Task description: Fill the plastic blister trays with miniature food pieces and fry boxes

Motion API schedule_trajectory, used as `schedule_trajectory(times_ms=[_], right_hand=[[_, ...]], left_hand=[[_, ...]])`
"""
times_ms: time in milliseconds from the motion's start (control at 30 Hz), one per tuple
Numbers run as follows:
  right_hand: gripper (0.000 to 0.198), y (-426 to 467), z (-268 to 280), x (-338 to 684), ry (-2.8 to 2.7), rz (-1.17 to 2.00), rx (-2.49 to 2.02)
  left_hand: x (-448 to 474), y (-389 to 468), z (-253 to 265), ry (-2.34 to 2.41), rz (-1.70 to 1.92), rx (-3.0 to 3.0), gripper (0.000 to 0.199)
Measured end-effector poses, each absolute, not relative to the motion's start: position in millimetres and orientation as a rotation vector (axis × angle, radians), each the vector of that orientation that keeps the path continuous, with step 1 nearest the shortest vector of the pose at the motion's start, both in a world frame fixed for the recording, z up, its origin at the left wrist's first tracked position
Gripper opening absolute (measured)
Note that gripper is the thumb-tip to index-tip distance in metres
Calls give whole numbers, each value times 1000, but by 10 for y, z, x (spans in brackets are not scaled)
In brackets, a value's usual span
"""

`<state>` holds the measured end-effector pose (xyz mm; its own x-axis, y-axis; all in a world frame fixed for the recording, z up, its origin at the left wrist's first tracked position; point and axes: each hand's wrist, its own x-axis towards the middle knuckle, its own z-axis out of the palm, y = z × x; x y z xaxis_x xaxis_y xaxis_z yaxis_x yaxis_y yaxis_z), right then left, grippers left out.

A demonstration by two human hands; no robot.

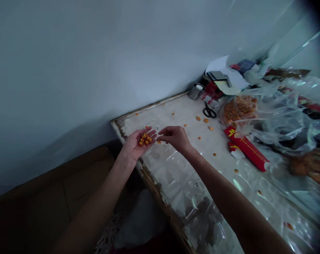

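My left hand [134,145] is palm up over the table's near left edge, cupped under several small orange beads with dark stripes [145,139]. Just right of its fingertips is my right hand [175,137], thumb and index finger bent toward each other with a small gap. No bead shows between them. One striped bead [159,141] lies right beside the right thumb tip. More single beads sit spaced out along the tabletop, such as one bead [173,114] toward the wall and another bead [214,154] to the right.
Clear plastic sheeting [173,173] covers the worn white table. Right of my hands are black-handled scissors [209,112], flat orange discs [205,120], a metal tin [196,91], a bag of orange pieces [239,110], and a red packet [248,150]. Clutter and plastic bags fill the far right.
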<state>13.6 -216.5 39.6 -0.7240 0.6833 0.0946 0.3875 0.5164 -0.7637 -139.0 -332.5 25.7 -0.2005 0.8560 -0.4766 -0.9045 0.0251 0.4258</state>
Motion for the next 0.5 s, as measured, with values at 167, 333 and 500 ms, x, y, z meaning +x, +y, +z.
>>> schedule_trajectory(times_ms=[167,333,500], right_hand=[[21,-2376,492,350,-2380,962,-493],[15,-2272,539,749,-2076,1255,-844],[14,-2369,368,1160,-1743,1509,-1243]], left_hand=[[-1019,-3187,431,802,1503,-77,49],[-739,-3097,422,846,1413,-83,43],[-794,-3107,293,915,1515,-33,22]])
